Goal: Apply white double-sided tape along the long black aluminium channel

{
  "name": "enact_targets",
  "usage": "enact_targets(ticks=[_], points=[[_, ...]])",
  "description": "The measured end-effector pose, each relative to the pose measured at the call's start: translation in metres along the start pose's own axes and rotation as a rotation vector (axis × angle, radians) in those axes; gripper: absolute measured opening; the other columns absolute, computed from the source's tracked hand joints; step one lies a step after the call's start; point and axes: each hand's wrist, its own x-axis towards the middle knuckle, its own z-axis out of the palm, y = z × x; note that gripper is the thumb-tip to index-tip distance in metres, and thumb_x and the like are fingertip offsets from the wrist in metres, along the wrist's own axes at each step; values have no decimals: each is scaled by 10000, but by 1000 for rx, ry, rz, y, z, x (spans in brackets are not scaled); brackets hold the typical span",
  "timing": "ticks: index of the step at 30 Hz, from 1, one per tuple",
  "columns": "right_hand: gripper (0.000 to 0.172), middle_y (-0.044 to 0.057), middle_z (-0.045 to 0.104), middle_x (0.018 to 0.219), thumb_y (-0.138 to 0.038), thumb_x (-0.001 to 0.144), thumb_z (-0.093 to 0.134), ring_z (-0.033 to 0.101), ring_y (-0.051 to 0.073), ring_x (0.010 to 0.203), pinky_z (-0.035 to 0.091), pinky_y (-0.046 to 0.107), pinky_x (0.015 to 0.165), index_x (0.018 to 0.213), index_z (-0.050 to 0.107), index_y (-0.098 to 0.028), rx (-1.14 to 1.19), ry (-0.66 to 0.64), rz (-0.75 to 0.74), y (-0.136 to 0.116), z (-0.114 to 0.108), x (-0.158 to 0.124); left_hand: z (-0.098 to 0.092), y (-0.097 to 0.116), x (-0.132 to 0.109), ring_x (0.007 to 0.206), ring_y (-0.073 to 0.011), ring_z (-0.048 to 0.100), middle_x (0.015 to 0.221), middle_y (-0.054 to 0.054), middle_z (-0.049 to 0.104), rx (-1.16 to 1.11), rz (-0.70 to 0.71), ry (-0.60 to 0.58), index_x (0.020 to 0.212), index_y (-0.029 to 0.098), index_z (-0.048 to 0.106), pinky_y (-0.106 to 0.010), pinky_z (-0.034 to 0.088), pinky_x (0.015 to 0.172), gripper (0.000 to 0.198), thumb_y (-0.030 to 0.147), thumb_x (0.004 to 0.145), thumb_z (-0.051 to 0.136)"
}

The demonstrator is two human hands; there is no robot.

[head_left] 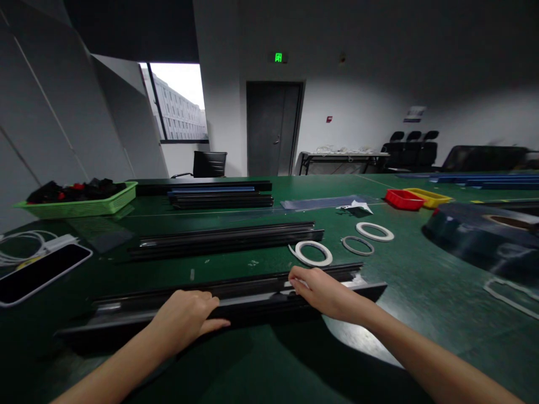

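A long black channel-shaped profile (261, 312) lies across the green table in front of me, its trough facing up and a pale strip running along the inside. My left hand (185, 315) grips the profile's near wall left of its middle, fingers over the edge and thumb on the outer side. Over the trough, right of the middle, my right hand (318, 289) is closed with thumb and forefinger pinched together; what lies between the fingertips is too small to make out. Just behind the profile rests a roll of white tape (300, 259).
Beyond lie another black profile (227, 241) and a stack of dark profiles (221, 201). Two more tape rings, red (403, 201) and yellow trays (433, 197) and a large dark roll (471, 241) are rightward. Leftward are a phone (42, 276) and green basket (84, 209).
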Motion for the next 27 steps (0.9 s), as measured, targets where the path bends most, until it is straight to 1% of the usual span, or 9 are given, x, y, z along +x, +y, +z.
enact_targets(ticks=[6,9,11,13,14,16,18,22,27], points=[[254,68,628,793,-314,884,361,560,169,697,361,255,605,854,571,-172,-23,12,0,2,-3,-2,-8,-4,-1,693,-233,636,730,-76,670,55,-100,-80,772,177,638,-314,455,610,459,562,819,394],[240,64,617,768,-312,881,366,549,163,674,348,250,584,825,554,-173,-34,2,9,0,-5,-2,-10,-2,-2,664,-245,634,709,-77,667,99,-137,-97,761,175,628,-332,456,595,435,548,803,409],[233,63,611,754,-309,879,367,543,162,661,340,249,574,809,545,-175,-43,-13,16,-2,-6,-2,-10,2,-3,697,-242,629,754,-68,667,95,-114,-72,808,183,613,-335,459,610,351,483,806,430],[222,63,609,751,-303,874,374,540,161,652,334,248,565,802,541,-176,-51,-29,28,-4,-6,-1,-9,8,-3,770,-232,615,831,-60,659,69,-53,-26,876,194,592,-331,462,653,234,367,802,453],[216,65,609,750,-298,870,377,539,161,651,332,247,563,800,541,-176,-54,-36,33,-4,-6,-1,-7,11,-3,805,-223,605,868,-58,652,53,-18,-5,913,199,581,-324,460,679,204,309,797,455],[210,67,610,753,-285,867,379,541,161,656,332,246,565,799,544,-173,-55,-44,34,-4,-6,0,-5,16,-3,839,-209,588,911,-60,638,28,30,17,972,202,557,-311,456,706,211,241,798,444],[221,70,615,767,-269,869,364,545,159,670,336,245,578,813,554,-170,-47,-41,29,-3,-4,0,-2,18,-3,843,-206,580,919,-59,628,19,53,21,990,202,540,-311,457,706,206,257,825,431],[222,65,618,767,-231,861,353,549,156,682,339,245,594,818,561,-167,-34,-31,31,-1,-3,1,0,13,-1,850,-211,578,914,-49,620,25,74,9,955,205,528,-310,458,698,235,374,894,376],[191,59,615,779,-269,860,386,548,161,691,342,248,591,830,548,-172,-10,-20,29,0,-4,0,-1,10,1,858,-199,580,917,-32,618,-6,74,-9,938,215,509,-292,447,693,207,373,908,378]])
